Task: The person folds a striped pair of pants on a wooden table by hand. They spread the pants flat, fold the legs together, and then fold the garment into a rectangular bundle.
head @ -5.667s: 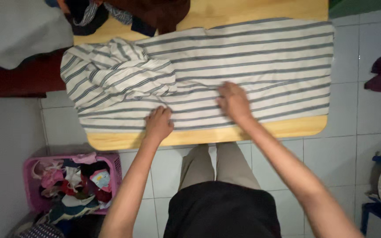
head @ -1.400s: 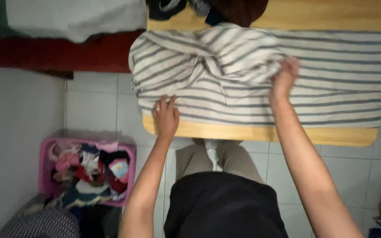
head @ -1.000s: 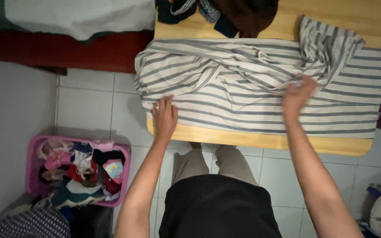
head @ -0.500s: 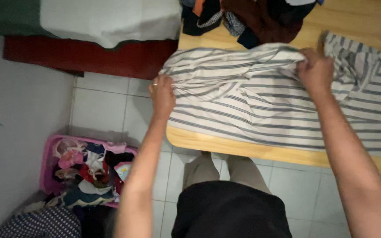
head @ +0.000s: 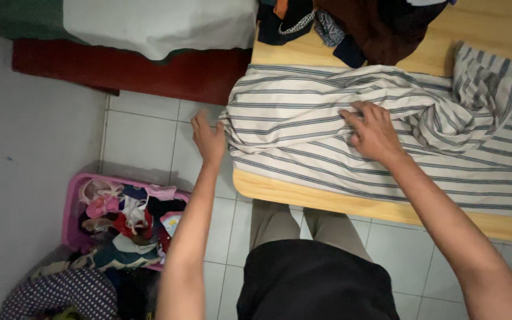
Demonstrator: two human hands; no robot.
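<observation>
Shifted down the one striped shirt (head: 351,148), right hand (head: 373,131) presses fingers spread; left hand (head: 210,137) grips its edge.

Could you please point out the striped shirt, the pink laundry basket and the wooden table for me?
striped shirt (head: 303,127): head view, on the flat striped cloth left of the right hand.
pink laundry basket (head: 71,208): head view, on its left rim.
wooden table (head: 327,201): head view, on the bare near edge below the shirt.
</observation>
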